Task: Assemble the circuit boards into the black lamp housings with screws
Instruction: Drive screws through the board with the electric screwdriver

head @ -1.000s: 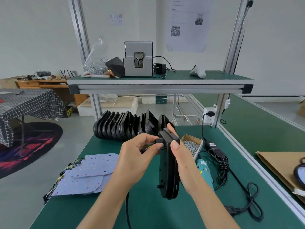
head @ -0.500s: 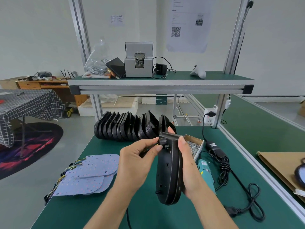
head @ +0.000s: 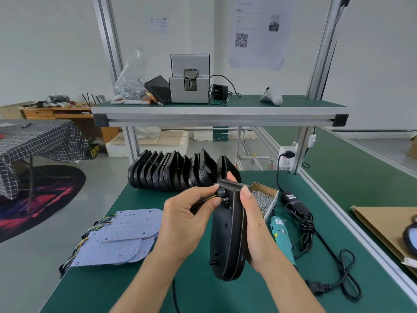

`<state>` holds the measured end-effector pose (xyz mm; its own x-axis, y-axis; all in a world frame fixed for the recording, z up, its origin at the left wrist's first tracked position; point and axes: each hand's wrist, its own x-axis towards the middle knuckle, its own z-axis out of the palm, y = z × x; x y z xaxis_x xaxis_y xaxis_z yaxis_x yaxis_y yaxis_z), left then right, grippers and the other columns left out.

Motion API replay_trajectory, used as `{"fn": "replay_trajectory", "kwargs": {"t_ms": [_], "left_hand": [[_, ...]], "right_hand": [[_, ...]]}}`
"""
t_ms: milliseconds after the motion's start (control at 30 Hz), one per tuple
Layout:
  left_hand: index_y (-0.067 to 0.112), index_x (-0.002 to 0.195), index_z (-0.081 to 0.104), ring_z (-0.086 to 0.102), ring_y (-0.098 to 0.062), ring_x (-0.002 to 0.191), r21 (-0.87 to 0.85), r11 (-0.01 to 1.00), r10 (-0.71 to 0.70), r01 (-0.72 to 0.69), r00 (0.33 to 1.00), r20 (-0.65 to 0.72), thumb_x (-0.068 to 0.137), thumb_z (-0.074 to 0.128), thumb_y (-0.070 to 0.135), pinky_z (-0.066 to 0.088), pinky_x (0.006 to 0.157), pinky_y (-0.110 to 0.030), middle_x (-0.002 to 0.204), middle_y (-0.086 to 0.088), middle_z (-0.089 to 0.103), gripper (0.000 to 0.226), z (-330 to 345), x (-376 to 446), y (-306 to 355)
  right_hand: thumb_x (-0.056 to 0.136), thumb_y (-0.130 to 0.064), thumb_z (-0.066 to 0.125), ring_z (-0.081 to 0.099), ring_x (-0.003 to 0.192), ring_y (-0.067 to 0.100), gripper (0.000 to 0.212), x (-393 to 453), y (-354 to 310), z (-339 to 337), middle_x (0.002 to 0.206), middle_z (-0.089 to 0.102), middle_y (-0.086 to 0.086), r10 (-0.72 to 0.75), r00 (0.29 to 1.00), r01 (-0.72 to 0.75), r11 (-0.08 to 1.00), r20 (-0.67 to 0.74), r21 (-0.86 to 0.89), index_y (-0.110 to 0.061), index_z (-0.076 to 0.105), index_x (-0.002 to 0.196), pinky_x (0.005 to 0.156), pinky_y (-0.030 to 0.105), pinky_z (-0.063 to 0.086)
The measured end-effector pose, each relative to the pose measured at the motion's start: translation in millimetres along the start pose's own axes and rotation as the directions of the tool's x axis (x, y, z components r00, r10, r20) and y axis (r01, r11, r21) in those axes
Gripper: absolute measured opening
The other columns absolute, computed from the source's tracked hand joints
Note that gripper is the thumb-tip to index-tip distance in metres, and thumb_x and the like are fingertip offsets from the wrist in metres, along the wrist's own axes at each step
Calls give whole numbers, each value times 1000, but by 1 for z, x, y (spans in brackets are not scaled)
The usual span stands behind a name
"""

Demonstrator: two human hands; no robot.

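Observation:
A black lamp housing (head: pixel 228 233) stands on edge above the green bench, its back turned toward me. My right hand (head: pixel 252 222) grips it from the right side, thumb over the top rim. My left hand (head: pixel 187 220) pinches a small black knob-like fitting (head: pixel 221 192) with coloured wires at the housing's upper end. A stack of pale circuit boards (head: pixel 121 238) with wire bundles lies at the left. A row of empty black housings (head: pixel 178 172) stands behind. An open cardboard box of screws (head: pixel 262 199) sits just right of the hands.
A teal electric screwdriver (head: pixel 281 233) lies right of the housing, its black cable and power adapter (head: pixel 295 202) coiled toward the bench's right edge. An upper shelf (head: pixel 218 109) carries a grey screw feeder and a bag of screws. Brown cardboard (head: pixel 383 231) lies on the adjacent bench.
The housing has tilted so more of its back faces me and has dropped slightly. My left hand's fingertips have closed on the fitting at its top.

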<state>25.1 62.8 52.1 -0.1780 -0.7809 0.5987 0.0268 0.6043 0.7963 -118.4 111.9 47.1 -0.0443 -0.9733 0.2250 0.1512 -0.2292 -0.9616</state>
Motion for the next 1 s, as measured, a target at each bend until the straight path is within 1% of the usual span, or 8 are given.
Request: {"fn": "replay_trajectory", "kwargs": {"t_ms": [167, 400, 567, 667, 733, 833, 933, 1000], "left_hand": [[29, 111, 77, 75, -6, 100, -4, 1000, -13, 13, 1000, -4, 91, 77, 6, 56, 91, -19, 103, 14, 80, 30, 2, -2, -2], [41, 109, 71, 76, -12, 96, 49, 998, -32, 31, 999, 11, 92, 72, 27, 60, 86, -28, 104, 15, 79, 22, 1, -5, -10], [38, 110, 71, 75, -13, 98, 58, 997, -48, 47, 999, 19, 92, 71, 30, 60, 88, -34, 104, 14, 79, 20, 3, -6, -16], [37, 112, 72, 75, -13, 100, 38, 998, -54, 52, 997, 57, 92, 71, 22, 59, 89, -28, 104, 12, 79, 25, 2, -8, -13], [34, 116, 74, 73, -5, 83, -30, 994, -103, 107, 989, 105, 95, 68, 23, 56, 77, -19, 92, 8, 79, 24, 1, -5, -7], [22, 111, 69, 45, -14, 52, -10, 959, -280, 284, 949, 142, 105, 60, 31, 40, 54, -27, 73, 0, 76, 14, -1, 6, 2], [10, 86, 63, 36, -12, 45, 159, 880, -474, 447, 838, 268, 107, 53, 39, 34, 49, -23, 63, -4, 72, 37, -3, 12, 9], [9, 81, 65, 33, -9, 42, 94, 836, -532, 541, 756, 380, 109, 49, 36, 32, 45, -16, 52, -3, 58, 42, -5, 12, 12]], "right_hand": [[78, -92, 56, 58, 136, 15, 64, 0, 4, 2, 142, 66, -12, 2, 1000, -2, 999, 10, 34, -64, 55, 136, 122, 53, 34], [76, -92, 56, 59, 135, 12, 63, -1, 2, 5, 140, 66, -14, -13, 1000, 13, 1000, 15, -1, -67, 55, 133, 122, 53, 34], [74, -93, 56, 58, 136, 14, 70, -1, 7, 4, 142, 65, -13, 7, 1000, -7, 1000, 6, -1, -67, 50, 138, 122, 53, 34], [76, -93, 56, 56, 138, 14, 70, -1, 13, -3, 144, 63, -13, 5, 1000, -5, 1000, -1, -4, -66, 50, 139, 122, 54, 35], [81, -89, 56, 56, 139, 17, 66, 1, 17, -8, 146, 63, -10, -9, 1000, 9, 1000, -6, 7, -63, 51, 141, 121, 55, 34], [85, -85, 56, 51, 143, 23, 67, 3, 19, -15, 150, 60, -5, -51, 997, 53, 998, -58, 17, -60, 47, 146, 122, 61, 29], [86, -86, 54, 45, 147, 31, 72, 5, 24, -21, 152, 58, -1, -101, 993, 99, 994, -64, -38, -56, 44, 150, 122, 68, 26], [89, -83, 51, 44, 148, 27, 69, 4, 26, -25, 153, 56, 1, -117, 992, 114, 991, -37, -77, -51, 47, 151, 124, 63, 26]]}}
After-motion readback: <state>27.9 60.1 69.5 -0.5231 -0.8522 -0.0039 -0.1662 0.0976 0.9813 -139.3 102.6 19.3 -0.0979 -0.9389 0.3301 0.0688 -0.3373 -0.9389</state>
